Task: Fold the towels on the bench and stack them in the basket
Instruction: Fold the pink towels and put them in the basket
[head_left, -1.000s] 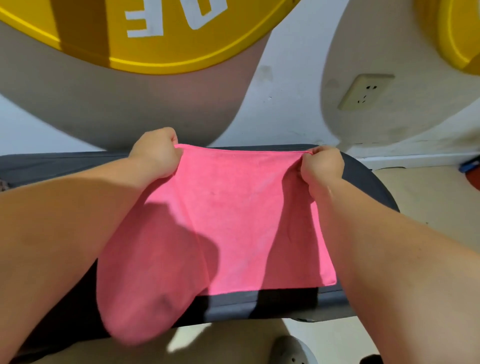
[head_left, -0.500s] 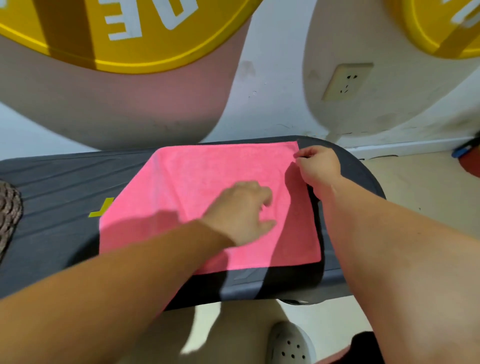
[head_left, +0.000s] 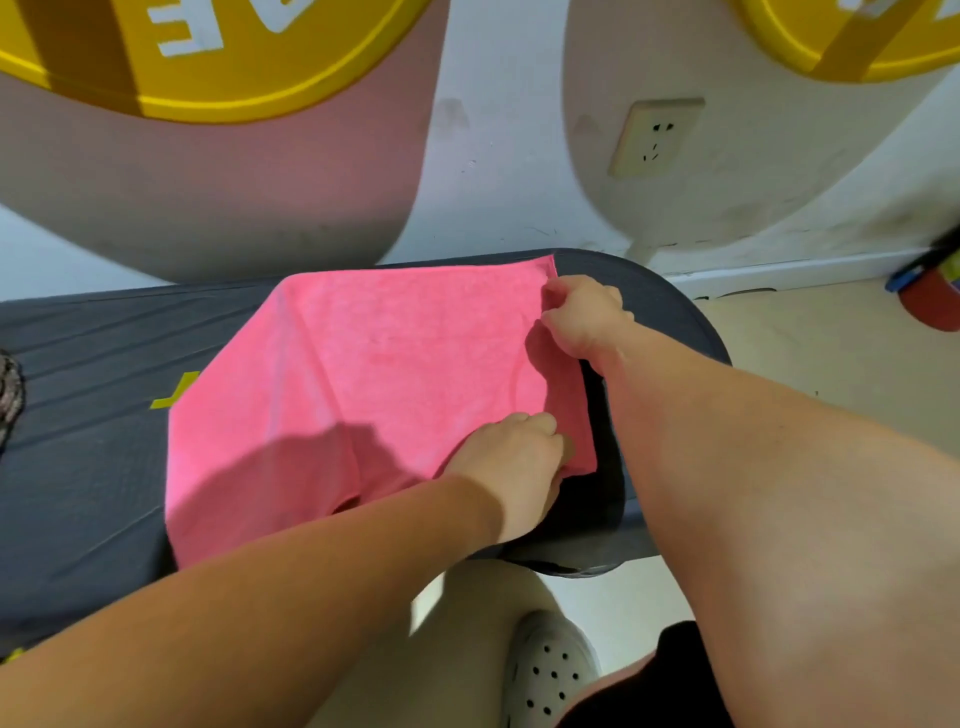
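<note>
A pink towel (head_left: 374, 384) lies flat on the desk (head_left: 93, 467); the right hand (head_left: 584, 317) pinches its far right corner, the left hand (head_left: 514, 457) grips its near right corner.

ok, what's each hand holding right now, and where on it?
Both grip the pink towel along its right edge: right hand at the far corner, left hand at the near corner.

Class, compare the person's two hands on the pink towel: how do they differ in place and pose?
The right hand pinches the pink terry towel's far right corner; the left hand grips its near right corner, crossing over from the left. The right hand sits near the wall, the left near the grey bench's front edge. Both hold the towel's right edge.
</note>
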